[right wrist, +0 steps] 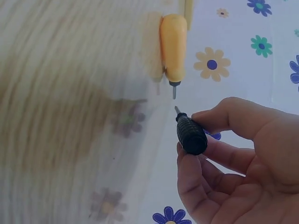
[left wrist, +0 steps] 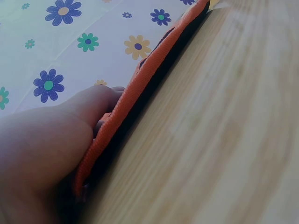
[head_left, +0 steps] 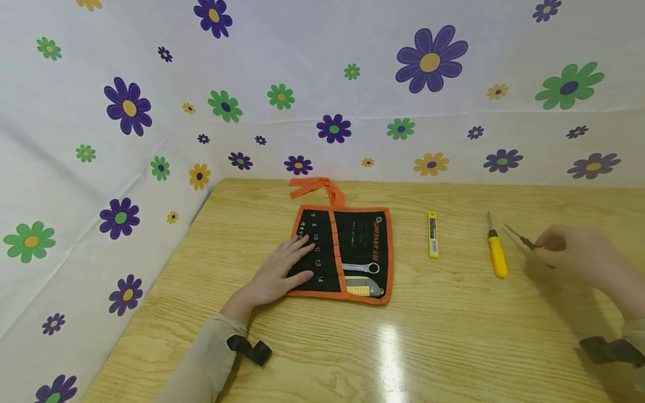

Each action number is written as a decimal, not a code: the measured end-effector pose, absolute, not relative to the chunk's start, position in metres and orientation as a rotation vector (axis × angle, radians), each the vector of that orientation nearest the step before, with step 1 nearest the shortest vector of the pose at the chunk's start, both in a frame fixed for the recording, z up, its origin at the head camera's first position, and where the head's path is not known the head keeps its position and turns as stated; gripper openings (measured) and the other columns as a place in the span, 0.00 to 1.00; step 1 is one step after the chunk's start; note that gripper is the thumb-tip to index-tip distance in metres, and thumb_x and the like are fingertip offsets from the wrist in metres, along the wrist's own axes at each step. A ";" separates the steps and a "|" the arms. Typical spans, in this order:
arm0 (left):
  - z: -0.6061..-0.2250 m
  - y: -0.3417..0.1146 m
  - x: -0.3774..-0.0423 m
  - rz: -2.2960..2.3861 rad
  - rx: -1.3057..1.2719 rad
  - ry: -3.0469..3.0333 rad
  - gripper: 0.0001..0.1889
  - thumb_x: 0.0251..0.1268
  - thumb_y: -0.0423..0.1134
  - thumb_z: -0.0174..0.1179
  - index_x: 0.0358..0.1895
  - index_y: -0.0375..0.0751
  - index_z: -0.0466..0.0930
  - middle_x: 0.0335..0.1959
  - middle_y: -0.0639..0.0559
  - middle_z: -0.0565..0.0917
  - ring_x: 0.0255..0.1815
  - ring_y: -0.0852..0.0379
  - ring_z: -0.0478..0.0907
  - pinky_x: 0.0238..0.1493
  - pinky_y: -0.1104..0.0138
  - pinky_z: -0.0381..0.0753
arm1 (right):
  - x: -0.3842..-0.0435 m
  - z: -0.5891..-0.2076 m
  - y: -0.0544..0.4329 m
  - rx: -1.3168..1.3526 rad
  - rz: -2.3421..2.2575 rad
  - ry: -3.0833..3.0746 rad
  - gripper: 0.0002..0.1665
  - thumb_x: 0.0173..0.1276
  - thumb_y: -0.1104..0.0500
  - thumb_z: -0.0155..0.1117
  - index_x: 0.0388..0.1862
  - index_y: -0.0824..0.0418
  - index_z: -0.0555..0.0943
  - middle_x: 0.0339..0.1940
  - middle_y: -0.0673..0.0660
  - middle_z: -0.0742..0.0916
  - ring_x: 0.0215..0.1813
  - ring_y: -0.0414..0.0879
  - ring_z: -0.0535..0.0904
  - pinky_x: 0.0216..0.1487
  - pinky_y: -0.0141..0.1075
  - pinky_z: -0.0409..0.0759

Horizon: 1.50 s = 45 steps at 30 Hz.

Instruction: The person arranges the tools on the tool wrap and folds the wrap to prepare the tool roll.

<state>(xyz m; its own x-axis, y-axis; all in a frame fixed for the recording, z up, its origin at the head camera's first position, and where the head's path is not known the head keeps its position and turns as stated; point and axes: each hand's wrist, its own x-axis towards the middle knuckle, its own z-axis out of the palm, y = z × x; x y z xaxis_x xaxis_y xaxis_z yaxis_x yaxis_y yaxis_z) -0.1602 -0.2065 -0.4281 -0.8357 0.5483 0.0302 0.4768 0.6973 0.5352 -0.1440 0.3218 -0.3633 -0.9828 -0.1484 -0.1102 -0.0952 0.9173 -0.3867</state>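
Observation:
My left hand (head_left: 277, 271) rests with spread fingers on the left part of a black tool pouch (head_left: 360, 235) with orange edging. Its thumb lies over the pouch's rim in the left wrist view. A combination wrench (head_left: 360, 268) and a yellow and grey utility knife (head_left: 364, 286) sit in the pouch's pockets. At the right, my right hand (head_left: 579, 252) pinches a small screwdriver (right wrist: 190, 135) by its black handle between thumb and fingers. The shaft points away to the upper left in the head view. Beside it lies a yellow-handled screwdriver (head_left: 497, 254).
A narrow yellow case (head_left: 433, 235) with a dark label lies between the pouch and the screwdrivers. The pouch's orange tie strap (head_left: 322, 187) trails toward the back edge of the wooden table (head_left: 312, 347). Flower-patterned cloth (head_left: 302, 61) hangs behind and at the left.

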 end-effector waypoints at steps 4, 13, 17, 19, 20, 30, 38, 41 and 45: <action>-0.428 -0.206 -0.161 0.817 0.844 2.773 0.33 0.71 0.53 0.51 0.75 0.47 0.57 0.76 0.52 0.51 0.77 0.51 0.41 0.73 0.53 0.40 | -0.144 -0.359 0.314 -0.183 -0.611 2.948 0.19 0.65 0.57 0.62 0.41 0.74 0.78 0.38 0.73 0.83 0.40 0.67 0.77 0.36 0.57 0.74; -0.424 -0.205 -0.159 0.823 0.847 2.772 0.33 0.71 0.52 0.52 0.74 0.45 0.57 0.76 0.50 0.52 0.77 0.50 0.42 0.73 0.51 0.41 | -0.145 -0.358 0.277 -0.323 -0.701 2.947 0.15 0.63 0.57 0.65 0.40 0.69 0.81 0.32 0.56 0.85 0.35 0.53 0.79 0.34 0.45 0.76; -0.424 -0.205 -0.159 0.820 0.850 2.772 0.33 0.71 0.52 0.52 0.74 0.45 0.57 0.76 0.49 0.52 0.77 0.49 0.42 0.73 0.51 0.41 | -0.146 -0.358 0.256 -0.438 -0.745 2.937 0.11 0.62 0.61 0.66 0.38 0.69 0.81 0.29 0.52 0.84 0.33 0.47 0.78 0.32 0.41 0.76; -0.424 -0.205 -0.159 0.812 0.851 2.775 0.33 0.71 0.52 0.52 0.74 0.45 0.57 0.76 0.49 0.52 0.77 0.49 0.42 0.73 0.52 0.41 | -0.147 -0.358 0.245 -0.492 -0.760 2.931 0.10 0.61 0.62 0.67 0.38 0.69 0.81 0.29 0.51 0.83 0.32 0.45 0.77 0.32 0.41 0.76; -0.424 -0.205 -0.159 0.811 0.850 2.776 0.33 0.71 0.52 0.52 0.74 0.45 0.57 0.76 0.49 0.52 0.77 0.49 0.42 0.73 0.51 0.41 | -0.147 -0.358 0.240 -0.524 -0.770 2.930 0.09 0.61 0.63 0.67 0.37 0.68 0.81 0.28 0.50 0.83 0.31 0.45 0.77 0.32 0.40 0.76; -0.425 -0.205 -0.160 0.815 0.846 2.773 0.33 0.71 0.52 0.52 0.74 0.45 0.57 0.76 0.50 0.52 0.77 0.49 0.42 0.73 0.51 0.41 | -0.151 -0.356 0.184 -0.879 -0.885 2.894 0.05 0.57 0.68 0.68 0.33 0.63 0.81 0.27 0.47 0.80 0.30 0.40 0.73 0.29 0.34 0.75; -0.425 -0.205 -0.159 0.807 0.845 2.777 0.33 0.71 0.53 0.52 0.74 0.46 0.57 0.76 0.50 0.52 0.77 0.50 0.42 0.73 0.51 0.42 | -0.160 -0.360 0.150 -1.011 -0.847 2.859 0.06 0.58 0.68 0.68 0.33 0.60 0.82 0.30 0.48 0.79 0.32 0.41 0.72 0.32 0.34 0.76; -0.425 -0.205 -0.159 0.808 0.845 2.778 0.33 0.71 0.53 0.52 0.74 0.46 0.57 0.76 0.50 0.52 0.77 0.49 0.42 0.73 0.50 0.42 | -0.165 -0.362 0.139 -1.063 -0.854 2.824 0.05 0.59 0.69 0.68 0.34 0.61 0.83 0.31 0.50 0.80 0.34 0.42 0.73 0.33 0.35 0.77; -0.426 -0.205 -0.159 0.803 0.843 2.783 0.33 0.71 0.53 0.51 0.74 0.46 0.57 0.76 0.51 0.52 0.77 0.50 0.42 0.73 0.51 0.42 | -0.172 -0.365 0.128 -1.108 -0.843 2.792 0.05 0.60 0.68 0.67 0.35 0.62 0.83 0.33 0.51 0.81 0.36 0.44 0.76 0.37 0.36 0.79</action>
